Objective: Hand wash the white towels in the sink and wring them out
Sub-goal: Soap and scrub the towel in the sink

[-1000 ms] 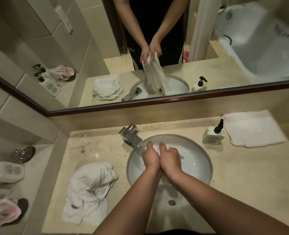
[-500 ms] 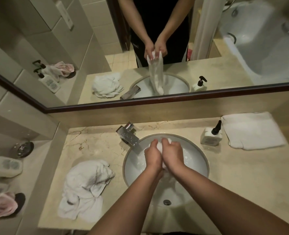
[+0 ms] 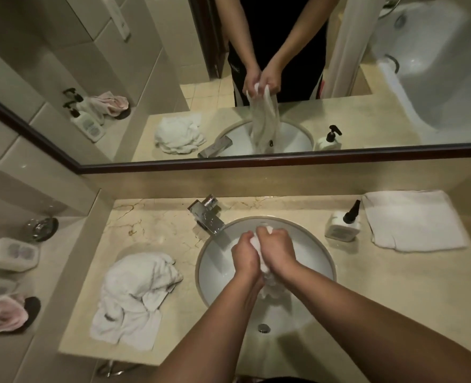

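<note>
Wringing over the round white ceramic sink (image 3: 315,261)

My hands (image 3: 262,254) grip the bunched wet white towel (image 3: 269,283) above it, so drips drain.

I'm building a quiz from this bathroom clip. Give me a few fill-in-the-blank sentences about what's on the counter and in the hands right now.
1. Both hands grip a white towel above the ____.
2. The crumpled towel lies on the counter to the ____ of the basin.
3. The soap bottle has a ____ pump.
4. The folded towel lies right of the ____.

Missing words: sink; left; black; soap bottle
</note>
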Tool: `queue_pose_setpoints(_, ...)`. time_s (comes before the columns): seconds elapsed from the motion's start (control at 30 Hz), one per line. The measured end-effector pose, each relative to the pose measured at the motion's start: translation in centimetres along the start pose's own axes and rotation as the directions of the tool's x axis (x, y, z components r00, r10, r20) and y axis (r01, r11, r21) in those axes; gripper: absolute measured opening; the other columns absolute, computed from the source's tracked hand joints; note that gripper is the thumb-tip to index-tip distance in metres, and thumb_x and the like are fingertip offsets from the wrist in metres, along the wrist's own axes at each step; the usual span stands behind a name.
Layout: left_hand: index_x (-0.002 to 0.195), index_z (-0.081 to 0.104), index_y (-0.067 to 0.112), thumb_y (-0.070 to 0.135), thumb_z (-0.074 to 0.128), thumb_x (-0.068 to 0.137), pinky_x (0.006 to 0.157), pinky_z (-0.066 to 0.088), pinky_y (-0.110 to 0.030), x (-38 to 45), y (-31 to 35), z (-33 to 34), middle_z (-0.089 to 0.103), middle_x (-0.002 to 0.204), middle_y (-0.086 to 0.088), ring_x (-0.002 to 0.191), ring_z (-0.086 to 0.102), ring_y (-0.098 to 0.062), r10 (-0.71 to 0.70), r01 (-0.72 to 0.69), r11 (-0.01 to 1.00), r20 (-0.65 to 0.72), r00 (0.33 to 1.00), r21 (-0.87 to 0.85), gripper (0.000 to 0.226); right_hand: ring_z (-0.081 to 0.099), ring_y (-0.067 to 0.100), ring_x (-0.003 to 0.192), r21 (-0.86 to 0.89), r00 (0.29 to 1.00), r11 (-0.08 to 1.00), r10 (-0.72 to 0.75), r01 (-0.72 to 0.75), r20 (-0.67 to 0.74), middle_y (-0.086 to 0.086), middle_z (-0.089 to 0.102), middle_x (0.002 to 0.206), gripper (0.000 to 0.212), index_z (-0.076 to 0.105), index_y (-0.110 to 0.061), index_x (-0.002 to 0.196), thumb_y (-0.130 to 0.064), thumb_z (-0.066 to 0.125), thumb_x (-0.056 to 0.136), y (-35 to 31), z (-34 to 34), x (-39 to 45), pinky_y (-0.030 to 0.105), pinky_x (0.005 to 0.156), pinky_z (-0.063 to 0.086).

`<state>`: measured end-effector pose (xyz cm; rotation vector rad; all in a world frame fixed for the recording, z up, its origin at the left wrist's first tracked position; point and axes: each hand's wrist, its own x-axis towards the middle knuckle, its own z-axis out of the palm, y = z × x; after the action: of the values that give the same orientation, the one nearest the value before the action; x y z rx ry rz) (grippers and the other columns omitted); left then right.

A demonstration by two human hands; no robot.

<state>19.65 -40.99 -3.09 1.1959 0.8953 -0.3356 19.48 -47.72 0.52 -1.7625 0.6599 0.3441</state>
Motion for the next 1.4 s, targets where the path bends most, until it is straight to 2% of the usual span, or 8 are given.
queue_pose_setpoints(0.1,0.068,0.053,0.013,0.029,0.047,0.1,0.045,0.043,-0.019,0.3,0.3,-0.2,0.055,0.049,-0.003,0.043,0.056,-0.014,-0.048,0.049,0.998,0.034,0.998,-0.025,0.036,0.068,0.03,0.072,-0.035,0.994,0.998,-0.048,0.052,0.096,0.01,0.07,0.072,0.035,0.068,-0.004,0.075,-0.033,0.057,0.092,0.7,0.6,-1.1,0.032,0.064,0.048)
queue_pose_setpoints(0.27,0.091,0.07,0.004,0.034,0.059,0.089,0.067,0.053,-0.032,-0.9,-0.2,1.1,0.072,0.086,-0.019,0.076,0.07,-0.03,-0.009,0.009,1.0,0.127,0.992,0.008,0.032,0.069,0.033,0.079,0.04,0.998,0.998,0.058,-0.056,-0.037,0.013,0.072,0.081,0.034,0.069,-0.002,0.085,-0.03,0.052,0.092,-0.1,-1.8,1.5,0.033,0.064,0.048)
queue_pose_setpoints(0.43,0.068,0.057,0.015,0.03,0.052,0.095,0.054,0.045,-0.027,-0.6,0.8,1.5,0.06,0.057,-0.004,0.051,0.059,-0.02,-0.01,0.012,0.999,0.035,0.999,-0.045,0.031,0.069,0.031,0.077,0.0,0.995,0.999,-0.041,0.041,0.086,0.012,0.073,0.08,0.032,0.069,-0.007,0.08,-0.033,0.056,0.092,0.8,-1.1,-0.9,0.034,0.069,0.052)
queue_pose_setpoints(0.6,0.07,0.064,0.015,0.031,0.058,0.089,0.063,0.046,-0.032,-2.9,-1.0,2.9,0.063,0.072,-0.011,0.067,0.061,-0.025,0.033,-0.034,0.999,0.067,0.997,0.008,0.025,0.063,0.035,0.078,0.033,0.992,0.999,0.037,-0.033,-0.118,0.017,0.068,0.083,0.036,0.061,-0.005,0.072,-0.029,0.049,0.096,-0.5,-3.9,1.7,0.035,0.065,0.043)
queue_pose_setpoints(0.73,0.063,0.055,0.013,0.025,0.055,0.095,0.046,0.042,-0.019,-2.5,-0.5,2.3,0.056,0.051,-0.001,0.043,0.055,-0.014,0.013,-0.013,1.0,-0.013,1.0,-0.027,0.034,0.067,0.034,0.078,-0.034,0.998,0.997,-0.065,0.065,0.001,0.016,0.071,0.08,0.037,0.067,-0.002,0.077,-0.033,0.053,0.093,0.7,-2.0,-1.0,0.038,0.069,0.051)
queue_pose_setpoints(0.9,0.079,0.066,0.012,0.04,0.064,0.075,0.063,0.05,-0.031,-3.3,-1.0,2.5,0.065,0.08,-0.014,0.069,0.064,-0.026,0.036,-0.036,0.999,0.066,0.997,-0.012,0.029,0.062,0.035,0.075,0.019,0.996,1.0,-0.023,0.025,-0.091,0.016,0.065,0.074,0.036,0.057,-0.006,0.065,-0.028,0.05,0.093,-0.7,-3.5,0.4,0.034,0.062,0.041)
queue_pose_setpoints(1.27,0.076,0.066,0.009,0.029,0.056,0.091,0.071,0.05,-0.033,-2.7,-1.7,1.4,0.068,0.072,-0.012,0.068,0.066,-0.026,0.007,-0.001,0.998,0.102,0.995,-0.057,0.027,0.065,0.035,0.074,-0.008,0.994,0.999,-0.045,0.044,-0.104,0.011,0.064,0.068,0.037,0.058,-0.007,0.064,-0.026,0.05,0.094,-0.3,-3.1,-0.2,0.035,0.063,0.044)
queue_pose_setpoints(1.4,0.064,0.056,0.014,0.026,0.055,0.091,0.055,0.044,-0.025,-1.3,-0.9,0.1,0.057,0.058,-0.003,0.053,0.057,-0.019,-0.032,0.035,0.998,0.046,0.998,-0.057,0.03,0.061,0.029,0.065,-0.054,0.997,0.995,-0.081,0.08,-0.008,0.006,0.062,0.065,0.035,0.058,-0.012,0.064,-0.029,0.053,0.093,0.6,-0.6,-2.0,0.03,0.057,0.041)
